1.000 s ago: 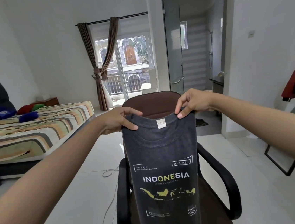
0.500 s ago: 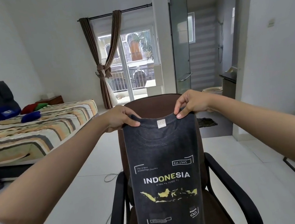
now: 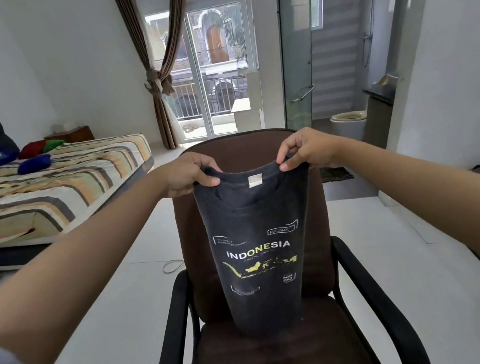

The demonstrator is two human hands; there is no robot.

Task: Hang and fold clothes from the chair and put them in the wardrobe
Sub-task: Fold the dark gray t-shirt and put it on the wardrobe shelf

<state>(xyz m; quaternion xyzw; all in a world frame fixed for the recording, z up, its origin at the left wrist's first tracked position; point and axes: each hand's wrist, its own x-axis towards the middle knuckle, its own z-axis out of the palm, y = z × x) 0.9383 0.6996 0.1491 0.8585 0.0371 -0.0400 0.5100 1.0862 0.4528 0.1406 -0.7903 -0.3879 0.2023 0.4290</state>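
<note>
Both hands were up at the collar line, the left hand (image 3: pixel 185 176) and right hand (image 3: pixel 306 148) each with a pinching grip on a top corner of the shirt (image 3: pixel 256 240). The shirt hung narrow, print facing the person, in front of the chair (image 3: pixel 309 200) back. Its hem just reached the seat, likely so the seat could take the next fold.
</note>
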